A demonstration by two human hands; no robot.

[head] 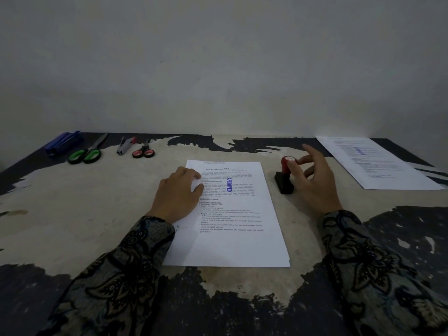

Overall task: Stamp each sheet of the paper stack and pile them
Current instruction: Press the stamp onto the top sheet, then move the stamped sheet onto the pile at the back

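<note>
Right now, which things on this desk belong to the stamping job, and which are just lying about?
In the job: paper stack with its top sheet stamped APPROVED, rubber stamp, stamped pile.

Lying about: green scissors, red scissors, staple remover, blue stapler.

Green scissors [84,155], red scissors [143,153], perhaps a stapler [63,142] (blue) lie on the worn table [72,214].

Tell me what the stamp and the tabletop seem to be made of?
The stamp looks like plastic or painted wood: a glossy red knob handle on a matte black block. The tabletop seems to be board with a dark coating, judging by the large worn patches that show a pale, dull layer underneath.
</note>
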